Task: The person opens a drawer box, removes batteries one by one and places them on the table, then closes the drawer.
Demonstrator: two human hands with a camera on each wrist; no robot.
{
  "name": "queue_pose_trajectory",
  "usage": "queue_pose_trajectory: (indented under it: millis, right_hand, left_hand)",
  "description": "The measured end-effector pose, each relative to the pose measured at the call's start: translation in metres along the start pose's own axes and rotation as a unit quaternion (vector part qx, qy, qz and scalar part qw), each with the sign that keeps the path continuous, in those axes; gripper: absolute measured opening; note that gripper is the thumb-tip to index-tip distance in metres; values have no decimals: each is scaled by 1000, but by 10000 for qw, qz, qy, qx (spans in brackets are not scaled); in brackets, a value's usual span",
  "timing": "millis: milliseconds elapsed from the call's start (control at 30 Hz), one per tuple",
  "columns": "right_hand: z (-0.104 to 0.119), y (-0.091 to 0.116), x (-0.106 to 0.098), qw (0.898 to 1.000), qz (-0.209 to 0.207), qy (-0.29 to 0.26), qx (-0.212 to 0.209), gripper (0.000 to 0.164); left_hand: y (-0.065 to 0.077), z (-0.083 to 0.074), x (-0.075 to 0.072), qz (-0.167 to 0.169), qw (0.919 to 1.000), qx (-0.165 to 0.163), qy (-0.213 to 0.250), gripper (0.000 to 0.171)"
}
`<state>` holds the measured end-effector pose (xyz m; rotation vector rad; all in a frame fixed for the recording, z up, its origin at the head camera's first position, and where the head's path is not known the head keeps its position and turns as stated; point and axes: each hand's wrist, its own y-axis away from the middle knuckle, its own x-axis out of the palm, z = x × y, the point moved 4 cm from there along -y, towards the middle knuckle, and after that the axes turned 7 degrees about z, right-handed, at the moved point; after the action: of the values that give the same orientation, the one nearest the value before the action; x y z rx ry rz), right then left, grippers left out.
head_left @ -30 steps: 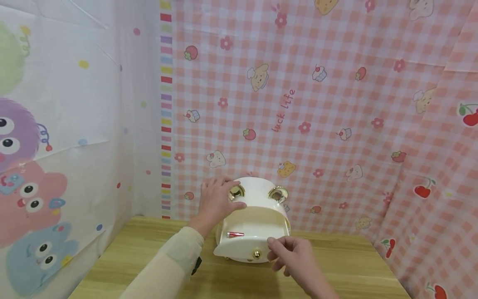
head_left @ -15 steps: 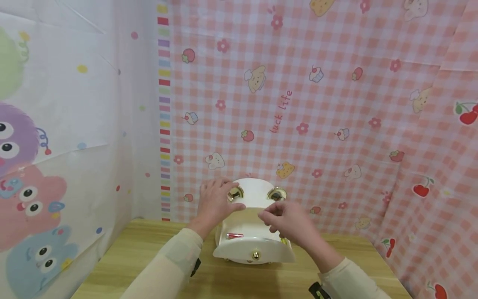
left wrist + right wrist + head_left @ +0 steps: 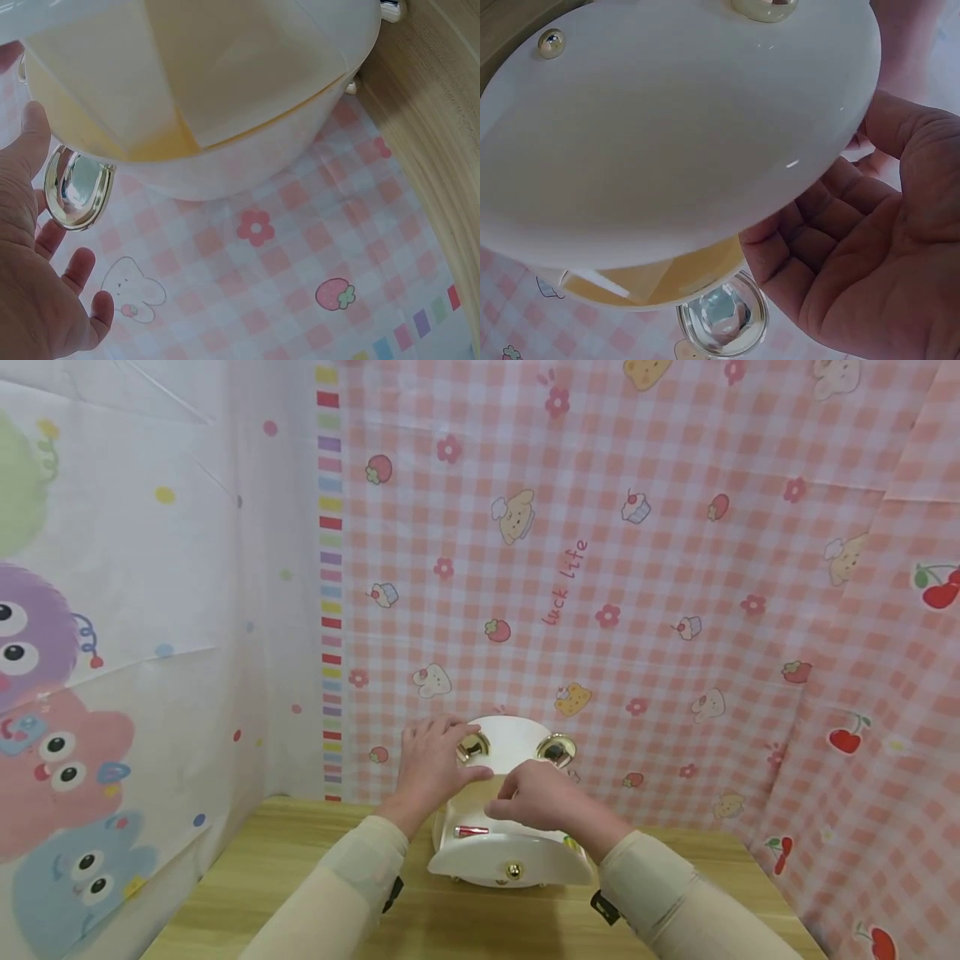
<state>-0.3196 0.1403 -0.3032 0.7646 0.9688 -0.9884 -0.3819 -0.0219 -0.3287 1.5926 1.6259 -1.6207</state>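
You cannot confirm whether your right hand (image 3: 855,262) holds anything: the white front (image 3: 667,142) hides its fingertips in the right wrist view. A yellow item (image 3: 572,842) shows only partly.

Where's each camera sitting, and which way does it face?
Head: worn on the head, looking forward and down at the white container and checked backdrop; left hand, right hand and sleeves show.
Left wrist: on that wrist, looking at the container and one gold ear; the left hand shows at the picture's left.
Right wrist: on that wrist, looking at the container's white panel; the right hand shows at the picture's right.
Shared: head and left wrist both show the left hand beside that ear.
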Motion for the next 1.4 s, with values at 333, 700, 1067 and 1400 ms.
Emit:
queue_pose_trajectory:
  millis: [333,700,1067,1400]
  right_hand:
    - [6,-15,13,9993,378,65,27,26]
    - [17,-27,23,9961,672,569,21,28]
    - [21,-29,29,9952,737,614,172,34]
    - [27,-32,31,9910,587,1007,653,42]
  left_hand:
    - [0,1,1,-40,9999,60,-75,72]
    - [-1,0,0,-83,9998,52,-174,71]
    - [0,-1,0,-174,9996,110,-177,67]
    - [1,0,0,-316,9993,200,-44,66]
